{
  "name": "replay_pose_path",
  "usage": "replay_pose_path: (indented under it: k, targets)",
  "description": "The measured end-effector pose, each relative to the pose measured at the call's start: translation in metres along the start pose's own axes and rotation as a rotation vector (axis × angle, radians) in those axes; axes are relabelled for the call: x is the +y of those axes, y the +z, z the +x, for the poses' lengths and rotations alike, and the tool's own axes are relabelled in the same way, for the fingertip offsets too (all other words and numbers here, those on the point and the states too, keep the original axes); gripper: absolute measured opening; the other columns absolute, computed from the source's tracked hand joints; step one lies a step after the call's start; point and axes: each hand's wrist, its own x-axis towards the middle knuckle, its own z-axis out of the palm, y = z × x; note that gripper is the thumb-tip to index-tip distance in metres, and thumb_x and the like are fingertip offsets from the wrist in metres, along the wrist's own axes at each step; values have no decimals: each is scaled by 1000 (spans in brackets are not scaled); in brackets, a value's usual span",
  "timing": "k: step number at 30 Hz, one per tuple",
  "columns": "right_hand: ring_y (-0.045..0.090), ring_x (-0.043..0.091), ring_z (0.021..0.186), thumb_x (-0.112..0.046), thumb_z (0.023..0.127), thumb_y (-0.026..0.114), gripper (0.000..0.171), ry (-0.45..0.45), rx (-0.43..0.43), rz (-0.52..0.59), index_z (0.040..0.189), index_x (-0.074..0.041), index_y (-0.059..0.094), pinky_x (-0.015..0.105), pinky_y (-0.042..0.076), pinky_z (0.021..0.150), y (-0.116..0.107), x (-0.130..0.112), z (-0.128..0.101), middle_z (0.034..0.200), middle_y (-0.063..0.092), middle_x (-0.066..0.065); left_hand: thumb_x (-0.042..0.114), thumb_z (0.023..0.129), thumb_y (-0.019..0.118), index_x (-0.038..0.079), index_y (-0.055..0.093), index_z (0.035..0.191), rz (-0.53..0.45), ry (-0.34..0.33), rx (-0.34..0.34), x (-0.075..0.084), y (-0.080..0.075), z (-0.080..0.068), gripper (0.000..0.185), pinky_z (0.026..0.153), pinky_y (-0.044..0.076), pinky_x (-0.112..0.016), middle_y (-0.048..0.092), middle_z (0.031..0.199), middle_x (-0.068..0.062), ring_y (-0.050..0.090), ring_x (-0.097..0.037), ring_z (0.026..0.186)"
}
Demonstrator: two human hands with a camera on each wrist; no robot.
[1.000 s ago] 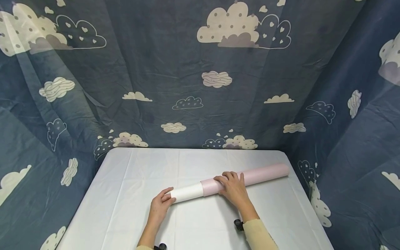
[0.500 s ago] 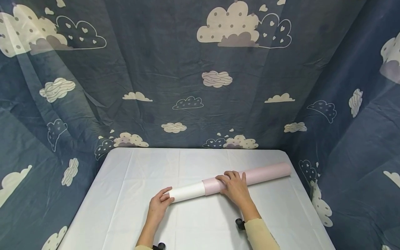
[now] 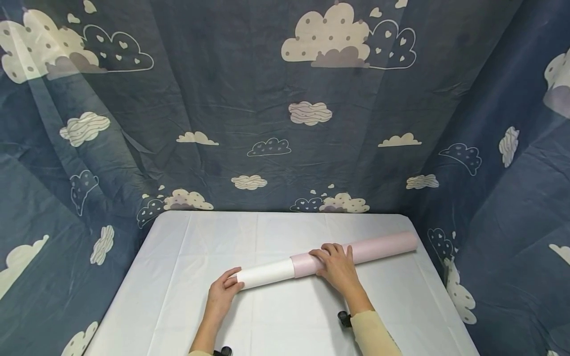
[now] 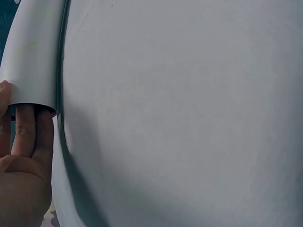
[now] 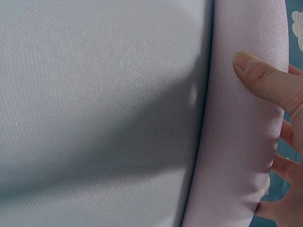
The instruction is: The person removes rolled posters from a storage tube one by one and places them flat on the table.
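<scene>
Creased white table cover (image 3: pixel 200 240); dark blue curtain (image 3: pixel 236 74) behind and at 2 sides, cloud print (image 3: pixel 327 34).

L/R wrist pics dim, bluish, soft shadows (image 5: pixel 151 135) on tbl (image 3: pixel 276 316)

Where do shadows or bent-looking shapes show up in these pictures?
Head view: a soft shadow falls on the white table below the right hand; left wrist view: a shadow lies beside the roll, whose sides look bowed; right wrist view: a dark shadow widens toward the roll, also bowed-looking and faintly shiny.

curved right hand (image 3: pixel 337 268), left hand (image 3: pixel 220 293) apart
</scene>
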Motion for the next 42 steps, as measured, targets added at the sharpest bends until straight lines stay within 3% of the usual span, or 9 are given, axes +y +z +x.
replay_pose_path:
  k: [10, 17, 22, 42]
  targets:
    - [56, 39, 133, -26, 74, 97, 61, 6, 4, 9, 128, -35, 71, 84, 31, 114, -3, -1, -1, 134, 66, 8, 12, 93, 81, 13, 71, 138, -12, -18, -8, 3, -11, 0, 45, 77, 52, -16, 81, 116, -14, 71, -13, 107]
    - [55, 39, 134, -26, 74, 96, 61, 11, -1, 7, 128, -35, 71, 84, 30, 115, -5, 0, 0, 134, 65, 7, 12, 94, 80, 13, 71, 138, -12, -17, -8, 1, -14, 2, 45, 80, 53, -15, 81, 116, -13, 73, -18, 113]
    - [55, 39, 134, -27, 75, 96, 60, 20, -11, -5, 129, -35, 70, 84, 30, 115, -4, 0, 1, 135, 66, 7, 11, 93, 80, 12, 71, 137, -20, -21, -3, -1, -14, 5, 45, 79, 53, -15, 82, 115, -12, 73, -13, 108]
    - [55, 38, 135, -28, 75, 96, 61, 17, -21, -19, 130, -36, 70, 82, 31, 116, 2, 0, 1, 136, 65, 7, 12, 95, 79, 13, 69, 140, 25, -22, 5, -4, -33, 0, 46, 80, 52, -16, 81, 115, -11, 71, -9, 107]
